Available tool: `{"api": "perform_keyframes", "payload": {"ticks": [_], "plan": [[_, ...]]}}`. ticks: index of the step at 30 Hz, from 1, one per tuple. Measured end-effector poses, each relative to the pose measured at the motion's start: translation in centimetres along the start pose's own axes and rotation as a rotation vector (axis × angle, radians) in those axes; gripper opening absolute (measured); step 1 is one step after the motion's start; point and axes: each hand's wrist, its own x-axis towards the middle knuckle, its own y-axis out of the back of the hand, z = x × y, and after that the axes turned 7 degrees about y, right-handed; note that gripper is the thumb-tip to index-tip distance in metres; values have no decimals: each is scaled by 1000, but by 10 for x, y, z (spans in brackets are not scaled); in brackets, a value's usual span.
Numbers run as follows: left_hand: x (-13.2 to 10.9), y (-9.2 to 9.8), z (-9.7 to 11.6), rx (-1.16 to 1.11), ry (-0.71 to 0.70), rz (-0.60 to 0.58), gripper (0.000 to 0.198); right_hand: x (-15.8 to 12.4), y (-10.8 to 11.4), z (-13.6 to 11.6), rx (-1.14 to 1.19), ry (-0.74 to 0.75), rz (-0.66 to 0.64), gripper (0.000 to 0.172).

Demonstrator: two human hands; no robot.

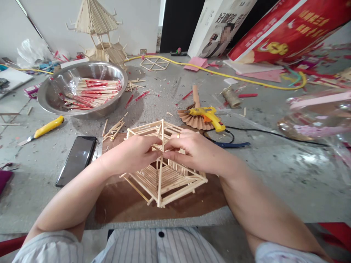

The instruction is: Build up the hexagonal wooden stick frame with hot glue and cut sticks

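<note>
A hexagonal wooden stick frame (pixel 170 188) stands on a brown board (pixel 117 210) in front of me, its walls built of stacked sticks. Over its top, my left hand (pixel 137 151) pinches near the middle where the long sticks meet. My right hand (pixel 189 149), with a ring on one finger, pinches at the same spot from the other side. Thumbs and fingertips of both hands nearly touch there, around the stick joint (pixel 163 140). Whether a smaller piece lies between the fingertips I cannot make out.
A steel bowl (pixel 44 91) holds red-wrapped chopsticks. A yellow glue gun (pixel 210 115) rests on a pleated brown fan, its black cable trailing right. Left are a phone (pixel 76 160) and a yellow utility knife (pixel 48 128). Behind stands a stick pavilion (pixel 95 22); cut sticks (pixel 115 129) lie nearby.
</note>
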Motion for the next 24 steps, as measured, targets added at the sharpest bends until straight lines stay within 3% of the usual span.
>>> {"api": "perform_keyframes", "payload": {"ticks": [5, 11, 24], "plan": [[0, 1, 1, 3, 20, 1, 29, -3, 0, -1, -45, 4, 25, 29], [-1, 2, 3, -38, 77, 27, 40, -2, 1, -2, -8, -13, 14, 22], [-4, 8, 2, -76, -53, -63, 30, -3, 3, -2, -8, 9, 8, 23]]}}
